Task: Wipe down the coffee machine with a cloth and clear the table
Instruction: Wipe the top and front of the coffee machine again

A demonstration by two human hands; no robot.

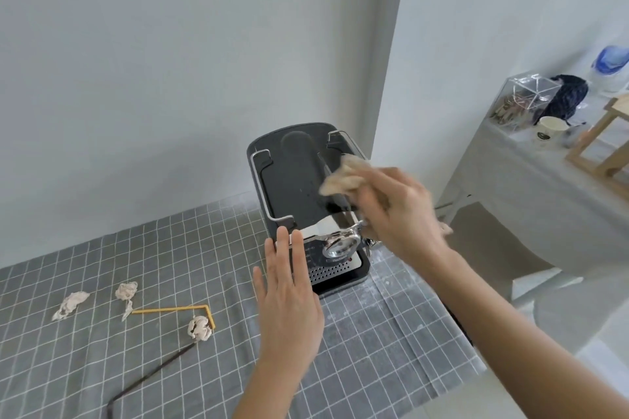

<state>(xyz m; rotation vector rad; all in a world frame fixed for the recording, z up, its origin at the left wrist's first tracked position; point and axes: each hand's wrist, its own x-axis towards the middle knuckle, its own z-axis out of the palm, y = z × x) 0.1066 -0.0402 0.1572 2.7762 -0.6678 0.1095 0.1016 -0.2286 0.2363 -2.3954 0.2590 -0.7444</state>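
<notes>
Now the right hand grips a crumpled beige cloth and presses it on the dark top of the coffee machine, which stands at the far edge of the desk. Just beside it, the left hand is flat and open, holding nothing, fingertips at the machine's front rim. Left of that hand lie three paper wads and a yellow straw.

A: What sort of place is shown?
B: A plain domestic room: bare white walls, a checked grey tablecloth under an espresso machine, and, far right, a side table bearing a paper cup.
</notes>
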